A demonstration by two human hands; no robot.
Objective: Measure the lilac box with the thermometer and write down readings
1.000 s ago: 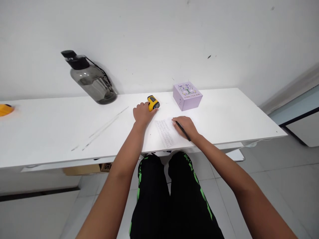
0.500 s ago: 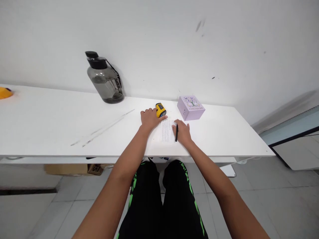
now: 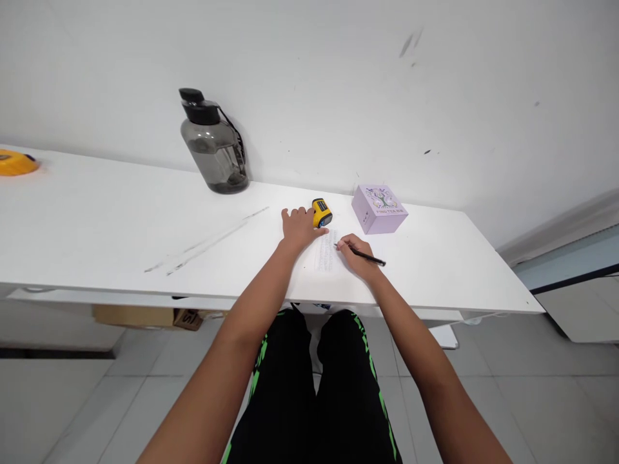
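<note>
A small sheet of paper [image 3: 325,259] covered with lines of writing lies on the white table. My right hand [image 3: 356,254] is closed around a black pen [image 3: 370,257], its tip at the paper and its rear end pointing right. Left of the sheet, my left hand [image 3: 298,229] rests on the tabletop with fingers spread and thumb by the paper's top edge. Beside its fingers sits a small yellow and black device [image 3: 322,212], like a tape measure. I cannot tell whether the fingers touch it.
A lilac tea box [image 3: 380,212] stands behind my right hand. Against the wall at the back left is a large grey water bottle [image 3: 217,154]. An orange-yellow object [image 3: 17,163] lies at the far left. Below the table is a cardboard box [image 3: 133,316].
The pen has turned in my right hand, from upright along the fingers to slanting with its tip at the paper. My left hand has stayed by the yellow device. The view has shifted slightly.
</note>
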